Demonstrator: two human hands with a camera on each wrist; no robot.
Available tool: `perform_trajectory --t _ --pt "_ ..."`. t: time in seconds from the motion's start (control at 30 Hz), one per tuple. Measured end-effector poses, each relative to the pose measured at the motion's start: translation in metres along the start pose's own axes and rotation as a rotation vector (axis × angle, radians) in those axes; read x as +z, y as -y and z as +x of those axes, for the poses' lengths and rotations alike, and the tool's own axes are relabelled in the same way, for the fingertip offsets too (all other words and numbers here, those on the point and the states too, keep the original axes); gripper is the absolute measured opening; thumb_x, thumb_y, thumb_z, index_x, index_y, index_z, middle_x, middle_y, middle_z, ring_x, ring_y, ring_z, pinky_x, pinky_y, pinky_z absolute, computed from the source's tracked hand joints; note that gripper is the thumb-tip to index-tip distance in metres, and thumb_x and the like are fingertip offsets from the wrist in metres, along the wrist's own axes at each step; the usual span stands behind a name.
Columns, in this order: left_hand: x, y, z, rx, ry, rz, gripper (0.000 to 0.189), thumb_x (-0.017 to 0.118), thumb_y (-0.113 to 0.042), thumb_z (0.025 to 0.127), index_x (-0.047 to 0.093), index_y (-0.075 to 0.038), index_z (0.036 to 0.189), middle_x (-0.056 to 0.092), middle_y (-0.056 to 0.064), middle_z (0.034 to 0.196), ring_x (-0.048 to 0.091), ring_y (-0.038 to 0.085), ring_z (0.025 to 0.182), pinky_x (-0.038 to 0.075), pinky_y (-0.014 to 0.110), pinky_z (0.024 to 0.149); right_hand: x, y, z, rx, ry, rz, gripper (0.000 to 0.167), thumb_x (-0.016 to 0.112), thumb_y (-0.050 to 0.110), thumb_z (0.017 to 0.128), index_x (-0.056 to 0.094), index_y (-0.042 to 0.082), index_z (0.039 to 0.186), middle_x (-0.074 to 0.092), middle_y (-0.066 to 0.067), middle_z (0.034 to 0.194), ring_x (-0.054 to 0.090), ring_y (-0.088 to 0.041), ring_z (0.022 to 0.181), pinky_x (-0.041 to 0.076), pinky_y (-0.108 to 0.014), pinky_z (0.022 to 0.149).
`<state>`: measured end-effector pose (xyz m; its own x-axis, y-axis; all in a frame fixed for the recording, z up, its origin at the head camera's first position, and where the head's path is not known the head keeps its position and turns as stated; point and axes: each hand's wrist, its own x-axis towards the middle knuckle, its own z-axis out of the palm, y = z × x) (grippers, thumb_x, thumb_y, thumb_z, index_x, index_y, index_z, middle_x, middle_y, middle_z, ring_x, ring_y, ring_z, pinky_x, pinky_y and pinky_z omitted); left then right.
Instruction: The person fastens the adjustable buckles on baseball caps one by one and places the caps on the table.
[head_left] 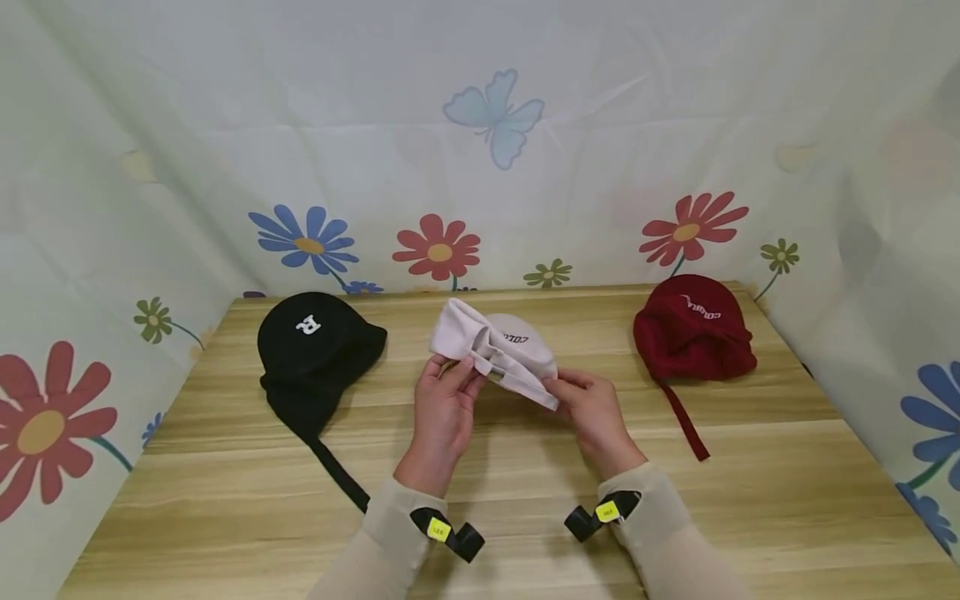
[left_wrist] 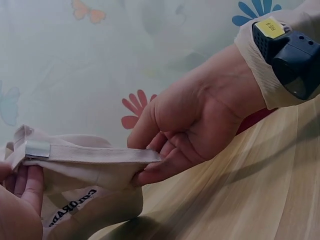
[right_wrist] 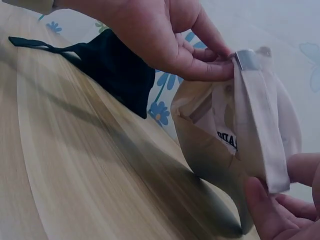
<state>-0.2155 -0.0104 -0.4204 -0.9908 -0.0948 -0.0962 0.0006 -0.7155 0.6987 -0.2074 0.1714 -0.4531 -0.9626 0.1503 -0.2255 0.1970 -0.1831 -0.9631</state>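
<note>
A pale cream baseball cap with dark lettering is held between both hands above the middle of the table. My left hand pinches the strap by its metal buckle. The loose end of the strap is pinched between the thumb and fingers of my right hand. In the right wrist view the strap stretches between the two hands, and the buckle sits at the left fingertips. Part of the crown is folded behind the strap.
On the wooden table, a black cap with a white R lies to the left, its strap trailing toward the front. A dark red cap lies to the right, strap hanging forward. Flower-printed cloth surrounds the table's back and sides.
</note>
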Motion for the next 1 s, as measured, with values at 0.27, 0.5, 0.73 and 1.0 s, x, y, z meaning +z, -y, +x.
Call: perform_trajectory --t 0.27,0.5,0.73,1.0 --pt "-0.013 -0.007 0.007 -0.064 0.008 0.007 0.022 0.048 -0.001 0.096 0.043 -0.007 0.116 0.062 0.007 0.096 0.066 0.015 0.074 0.057 0.028 0.072 0.003 -0.001 0.002 -0.022 -0.045 -0.056 0.035 0.065 0.0 0.084 0.062 -0.009 0.119 0.068 -0.005 0.095 0.063 -0.008 0.077 0.055 -0.022 0.068" --pt "-0.037 -0.019 0.024 -0.112 -0.05 0.143 0.017 0.048 -0.013 0.101 0.049 -0.002 0.114 0.063 0.003 0.088 0.062 0.013 0.078 0.054 0.027 0.073 -0.004 -0.003 0.006 -0.031 -0.013 -0.062 0.033 0.063 -0.005 0.084 0.063 -0.01 0.117 0.069 -0.003 0.091 0.065 -0.008 0.078 0.057 -0.026 0.074" --pt "-0.058 -0.036 0.044 -0.243 -0.103 0.312 0.036 0.057 -0.031 0.098 0.05 -0.003 0.12 0.06 0.005 0.093 0.059 0.016 0.082 0.052 0.029 0.077 -0.012 -0.001 0.007 -0.076 0.08 -0.174 0.031 0.063 -0.004 0.085 0.064 -0.01 0.116 0.071 -0.011 0.098 0.066 -0.011 0.079 0.058 -0.039 0.08" --pt "-0.07 -0.045 0.06 -0.326 0.053 0.581 0.03 0.055 -0.017 0.098 0.046 -0.001 0.121 0.06 0.002 0.093 0.06 0.012 0.078 0.053 0.027 0.071 -0.016 0.005 0.007 -0.14 0.165 -0.333 0.029 0.063 -0.003 0.087 0.064 -0.008 0.116 0.068 -0.022 0.108 0.066 -0.015 0.085 0.058 -0.042 0.082"
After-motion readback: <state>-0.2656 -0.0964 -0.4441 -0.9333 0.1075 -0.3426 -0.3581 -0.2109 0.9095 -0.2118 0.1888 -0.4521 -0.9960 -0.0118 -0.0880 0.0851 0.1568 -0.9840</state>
